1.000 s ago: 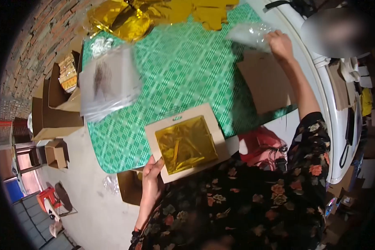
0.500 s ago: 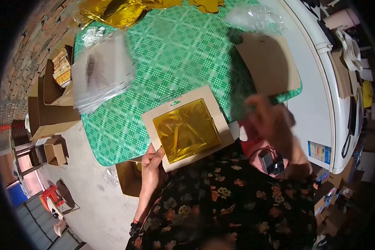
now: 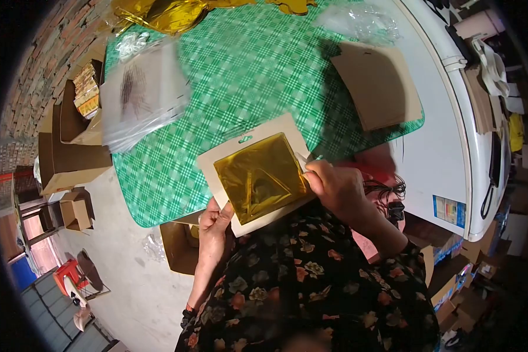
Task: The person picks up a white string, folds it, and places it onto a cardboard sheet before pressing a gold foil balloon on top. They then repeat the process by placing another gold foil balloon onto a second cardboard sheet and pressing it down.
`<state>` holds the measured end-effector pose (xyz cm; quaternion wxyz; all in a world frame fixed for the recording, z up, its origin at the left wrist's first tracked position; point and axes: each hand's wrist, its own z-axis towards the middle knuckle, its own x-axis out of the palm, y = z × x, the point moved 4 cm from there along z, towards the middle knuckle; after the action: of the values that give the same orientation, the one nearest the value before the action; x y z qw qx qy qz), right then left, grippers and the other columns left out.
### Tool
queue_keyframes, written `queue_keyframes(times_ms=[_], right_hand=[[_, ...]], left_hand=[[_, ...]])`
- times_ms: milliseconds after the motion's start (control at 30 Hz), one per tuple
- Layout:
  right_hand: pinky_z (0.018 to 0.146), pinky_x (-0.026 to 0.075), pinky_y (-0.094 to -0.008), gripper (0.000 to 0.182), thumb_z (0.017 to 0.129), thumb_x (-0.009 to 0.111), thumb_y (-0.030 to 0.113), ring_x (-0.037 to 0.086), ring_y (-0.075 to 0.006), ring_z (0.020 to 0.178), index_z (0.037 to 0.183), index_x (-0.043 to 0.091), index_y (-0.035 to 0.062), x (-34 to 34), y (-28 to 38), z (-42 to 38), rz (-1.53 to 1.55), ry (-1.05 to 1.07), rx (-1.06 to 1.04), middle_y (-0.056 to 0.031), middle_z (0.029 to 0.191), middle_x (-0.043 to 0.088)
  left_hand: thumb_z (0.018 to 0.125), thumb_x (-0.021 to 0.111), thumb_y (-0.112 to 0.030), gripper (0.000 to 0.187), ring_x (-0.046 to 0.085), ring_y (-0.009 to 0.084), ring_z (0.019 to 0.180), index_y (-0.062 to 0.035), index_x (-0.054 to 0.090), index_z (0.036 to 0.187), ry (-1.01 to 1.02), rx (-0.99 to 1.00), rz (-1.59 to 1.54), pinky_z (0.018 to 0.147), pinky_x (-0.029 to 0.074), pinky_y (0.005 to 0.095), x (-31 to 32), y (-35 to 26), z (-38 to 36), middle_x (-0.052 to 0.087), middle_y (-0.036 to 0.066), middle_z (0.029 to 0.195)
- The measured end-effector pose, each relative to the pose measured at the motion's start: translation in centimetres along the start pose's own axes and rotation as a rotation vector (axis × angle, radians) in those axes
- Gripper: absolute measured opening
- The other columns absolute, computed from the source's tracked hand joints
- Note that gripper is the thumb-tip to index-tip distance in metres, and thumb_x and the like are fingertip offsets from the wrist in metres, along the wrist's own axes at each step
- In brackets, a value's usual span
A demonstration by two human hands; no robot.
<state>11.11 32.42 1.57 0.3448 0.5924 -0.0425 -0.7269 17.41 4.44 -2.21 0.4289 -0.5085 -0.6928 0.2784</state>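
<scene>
Both hands are on the backing card now, held just over the near edge of the green checked table. The left hand pinches the card's near corner, thumb pressed on top. The right hand is curled shut on the card's right edge, fingertips right at the folded gold foil that lies in the card's middle (a hang slot shows at the card's far end). Beyond the card, to its left, sits a stack of clear sleeves; to its right, a plain brown card. Crumpled gold foil lies at the table's far edge.
</scene>
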Motion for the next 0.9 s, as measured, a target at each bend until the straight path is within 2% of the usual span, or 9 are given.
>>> queue_keyframes(times_ms=[67,333,467,533,633,733,767,867,900], right_hand=[[0.047,0.049,-0.0405,0.022,0.095,0.078,0.018,0.066,-0.0253,0.052,0.102,0.059,0.0099,0.2,0.1,0.0,-0.018,-0.033,-0.027,-0.0049,0.060,0.062],[0.046,0.049,-0.0360,0.028,0.092,0.083,0.019,0.066,-0.0195,0.051,0.105,0.060,0.0091,1.0,0.4,0.5,-0.164,-0.093,-0.021,-0.0025,0.060,0.062],[0.051,0.052,-0.0375,0.027,0.093,0.082,0.018,0.067,-0.0223,0.054,0.108,0.062,0.0079,0.5,0.8,1.1,-0.132,-0.087,0.010,-0.0031,0.064,0.063],[0.055,0.053,-0.0391,0.026,0.094,0.080,0.016,0.069,-0.0245,0.060,0.111,0.064,0.0067,-0.5,1.0,1.0,-0.089,-0.106,0.050,-0.0049,0.069,0.066],[0.063,0.055,-0.0420,0.026,0.096,0.076,0.012,0.072,-0.0293,0.072,0.118,0.065,0.0048,-1.5,-0.3,-0.7,0.022,-0.195,0.093,-0.0111,0.082,0.069],[0.067,0.056,-0.0420,0.027,0.096,0.074,0.009,0.072,-0.0346,0.081,0.121,0.065,0.0031,-2.5,-0.8,-2.8,0.157,-0.133,0.261,-0.0167,0.091,0.069],[0.074,0.056,-0.0383,0.029,0.101,0.070,0.012,0.072,-0.0286,0.084,0.127,0.063,0.0001,-2.3,-0.9,-3.9,0.301,-0.038,0.428,-0.0152,0.095,0.071],[0.085,0.054,-0.0330,0.034,0.108,0.064,0.019,0.067,-0.0172,0.095,0.134,0.061,-0.0023,-0.7,-0.5,-6.5,0.758,0.194,0.732,-0.0103,0.102,0.072],[0.094,0.049,-0.0290,0.037,0.112,0.057,0.024,0.059,-0.0105,0.105,0.138,0.060,-0.0026,0.0,-0.3,-6.8,0.850,0.190,0.707,-0.0066,0.108,0.070]], left_hand=[[0.112,0.059,-0.014,0.040,0.067,0.0159,0.121,-0.0010,0.055,0.149,0.059,0.046,-0.041,0.103,0.053,0.0343,0.0,0.5,0.2,0.070,0.009,0.138],[0.112,0.059,-0.013,0.040,0.065,0.0156,0.124,-0.0016,0.055,0.150,0.103,0.071,-0.011,0.109,0.049,0.0337,0.5,0.3,-0.1,0.069,0.008,0.141],[0.112,0.060,-0.014,0.042,0.064,0.0137,0.124,-0.0021,0.056,0.152,0.111,0.060,0.052,0.109,0.049,0.0323,-0.5,0.9,-0.3,0.069,0.006,0.141],[0.111,0.061,-0.013,0.042,0.065,0.0125,0.123,-0.0023,0.056,0.152,0.098,0.035,-0.043,0.108,0.049,0.0309,-0.2,0.6,-0.6,0.070,0.005,0.140],[0.111,0.061,-0.012,0.043,0.065,0.0116,0.123,-0.0027,0.056,0.153,0.041,-0.018,-0.035,0.108,0.048,0.0294,-1.2,1.2,-0.9,0.070,0.004,0.140],[0.110,0.062,-0.012,0.045,0.062,0.0117,0.127,-0.0035,0.056,0.154,0.030,-0.117,-0.102,0.112,0.044,0.0291,-0.9,1.0,-1.9,0.069,0.003,0.142],[0.110,0.063,-0.012,0.046,0.061,0.0119,0.128,-0.0035,0.056,0.154,0.020,-0.137,-0.084,0.113,0.043,0.0290,-1.0,1.1,-2.2,0.069,0.003,0.142],[0.108,0.064,-0.012,0.049,0.059,0.0137,0.134,-0.0023,0.055,0.155,0.027,-0.201,-0.033,0.117,0.040,0.0299,-1.5,1.5,-2.9,0.067,0.004,0.145],[0.108,0.064,-0.013,0.050,0.058,0.0144,0.134,-0.0021,0.054,0.156,0.027,-0.217,0.005,0.117,0.040,0.0305,-1.8,1.9,-2.9,0.065,0.004,0.147]])
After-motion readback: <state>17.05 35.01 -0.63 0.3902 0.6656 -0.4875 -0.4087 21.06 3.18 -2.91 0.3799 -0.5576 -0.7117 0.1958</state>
